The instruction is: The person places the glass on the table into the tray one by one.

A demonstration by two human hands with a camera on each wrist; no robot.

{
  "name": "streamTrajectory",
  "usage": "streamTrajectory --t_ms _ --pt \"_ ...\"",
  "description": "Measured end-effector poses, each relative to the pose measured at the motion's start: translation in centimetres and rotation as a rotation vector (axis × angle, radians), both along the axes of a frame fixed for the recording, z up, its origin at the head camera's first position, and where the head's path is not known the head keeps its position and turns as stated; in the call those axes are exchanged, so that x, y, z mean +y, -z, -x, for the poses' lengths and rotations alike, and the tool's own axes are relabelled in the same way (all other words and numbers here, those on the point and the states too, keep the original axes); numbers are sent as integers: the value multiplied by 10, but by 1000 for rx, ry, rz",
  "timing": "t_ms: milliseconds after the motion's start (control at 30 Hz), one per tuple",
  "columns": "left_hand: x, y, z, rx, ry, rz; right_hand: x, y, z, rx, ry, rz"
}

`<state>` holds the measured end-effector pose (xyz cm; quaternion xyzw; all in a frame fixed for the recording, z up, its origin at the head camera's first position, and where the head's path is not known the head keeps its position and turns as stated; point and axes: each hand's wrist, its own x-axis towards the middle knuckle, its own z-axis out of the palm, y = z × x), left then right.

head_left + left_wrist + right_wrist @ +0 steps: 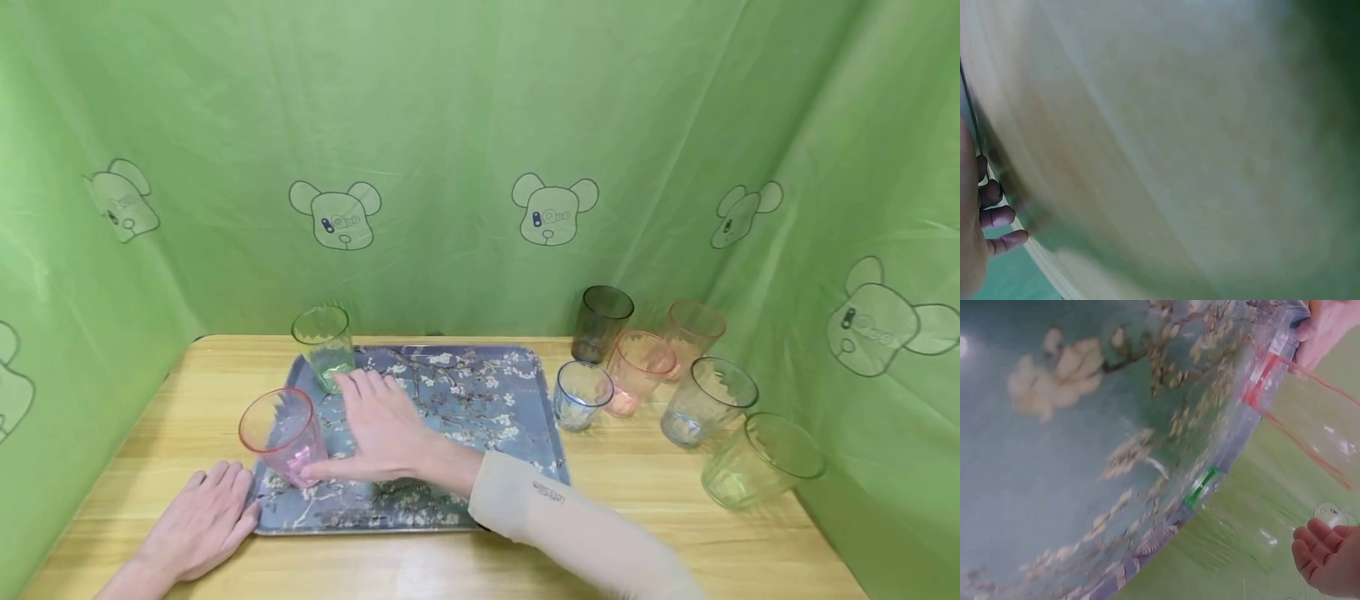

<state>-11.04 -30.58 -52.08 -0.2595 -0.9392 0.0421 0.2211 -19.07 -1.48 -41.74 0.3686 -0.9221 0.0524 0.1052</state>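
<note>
My right hand (384,429) is over the left half of a dark blue floral tray (468,408), its fingers extended and thumb spread away. Its fingertips overlap the base of a clear green glass (321,348) at the tray's back left. The thumb is right at the bottom of a pink glass (283,446) with a red rim, upright at the tray's front left. In the right wrist view, the fingers (1319,550) show loosely bent near the green glass. My left hand (201,521) rests palm down on the table, its thumb at the tray's front left corner.
Right of the tray stand several more glasses: a dark one (602,325), a small blue-rimmed one (581,400), two pink ones (633,375), a clear one with a dark rim (693,412) and a yellow-green one (750,471). Green curtains (450,275) enclose the wooden table (637,508).
</note>
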Motion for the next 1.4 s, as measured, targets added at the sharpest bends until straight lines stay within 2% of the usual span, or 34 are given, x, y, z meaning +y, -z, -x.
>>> streamTrajectory --t_ms 300,700,1200,1400 --pt "1 -1 0 -14 -12 3 26 -13 -4 6 4 24" --pt "0 0 0 -21 -14 1 55 -19 -8 2 17 84" --pt "-1 0 0 -26 -14 10 104 -21 -14 -42 97 194" --pt "-1 -1 1 -2 2 5 125 -22 -18 -31 162 223"
